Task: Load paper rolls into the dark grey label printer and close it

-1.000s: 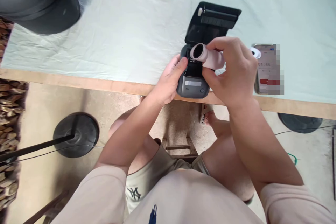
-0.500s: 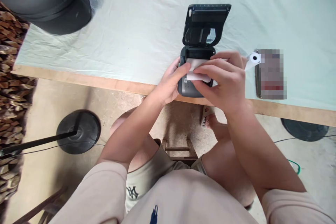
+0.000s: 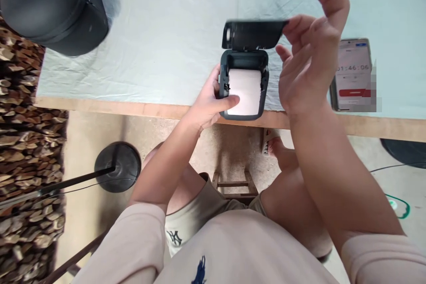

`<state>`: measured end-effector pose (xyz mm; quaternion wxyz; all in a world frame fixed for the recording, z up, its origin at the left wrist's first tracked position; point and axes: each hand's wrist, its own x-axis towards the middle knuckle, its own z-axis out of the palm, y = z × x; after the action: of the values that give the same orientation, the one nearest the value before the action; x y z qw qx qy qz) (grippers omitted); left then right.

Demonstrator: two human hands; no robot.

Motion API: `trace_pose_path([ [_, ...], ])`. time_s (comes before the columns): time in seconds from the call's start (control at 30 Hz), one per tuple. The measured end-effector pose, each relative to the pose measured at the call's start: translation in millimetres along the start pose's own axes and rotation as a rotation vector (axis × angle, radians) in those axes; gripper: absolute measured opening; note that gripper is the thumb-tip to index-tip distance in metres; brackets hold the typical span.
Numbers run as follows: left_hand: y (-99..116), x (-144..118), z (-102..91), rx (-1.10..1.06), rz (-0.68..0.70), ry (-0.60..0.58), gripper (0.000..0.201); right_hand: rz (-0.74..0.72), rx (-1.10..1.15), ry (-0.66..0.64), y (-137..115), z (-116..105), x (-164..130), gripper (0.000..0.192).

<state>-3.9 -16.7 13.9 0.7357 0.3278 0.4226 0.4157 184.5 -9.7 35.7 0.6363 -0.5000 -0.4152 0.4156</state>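
Note:
My left hand (image 3: pixel 213 102) is wrapped round the left side of a small dark label printer (image 3: pixel 223 60), near the table's front edge. Its thumb presses on the white paper (image 3: pixel 246 91) that lies over the printer's opening and its front. The printer's black lid (image 3: pixel 254 34) stands raised and tilted at the far side. At the lid's right corner, the fingers of my right hand (image 3: pixel 311 49) hold the edge, with one digit lifted away. A phone (image 3: pixel 353 75) showing a running timer lies right of that hand. The white paper roll is out of sight.
A black rounded case (image 3: pixel 56 4) stands on the cloth-covered table (image 3: pixel 159 44) at the far left. Stacked firewood (image 3: pixel 29 177) lines the left side. On the floor is a round black stand base (image 3: pixel 118 166) with a pole and cable.
My right hand has left the paper and moved up to the lid, which has tipped toward me. The paper now reaches over the printer's front. My left hand keeps its hold.

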Motion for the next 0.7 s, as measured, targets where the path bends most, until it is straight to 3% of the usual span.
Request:
trace_pose_path([
  [0.1, 0.4, -1.4, 2.7, -0.031, -0.009, 0.020, 0.088, 0.015, 0.024, 0.031, 8.8, 0.8, -0.4, 0.035],
  [0.2, 1.5, -1.4, 6.4, -0.071, -0.068, 0.058, 0.092, 0.062, 0.046, -0.035, 20.9, 0.9, -2.2, 0.043],
  [0.33, -0.1, -0.3, 9.6, -0.105, 0.002, 0.049, 0.077, 0.222, 0.070, -0.219, 21.5, 3.2, -10.3, 0.055],
  [0.47, -3.6, -0.7, 10.1, -0.077, 0.082, 0.025, 0.065, 0.357, 0.185, -0.221, 13.4, 8.1, -19.6, 0.069],
  [0.63, -0.6, 3.4, 8.7, -0.144, 0.046, -0.031, 0.057, 0.313, 0.193, -0.203, 18.3, 10.0, -19.5, 0.052],
  [0.7, 1.2, 6.7, 8.3, -0.153, 0.027, 0.023, 0.051, 0.290, 0.149, -0.203, 24.5, 7.3, -16.1, 0.046],
])
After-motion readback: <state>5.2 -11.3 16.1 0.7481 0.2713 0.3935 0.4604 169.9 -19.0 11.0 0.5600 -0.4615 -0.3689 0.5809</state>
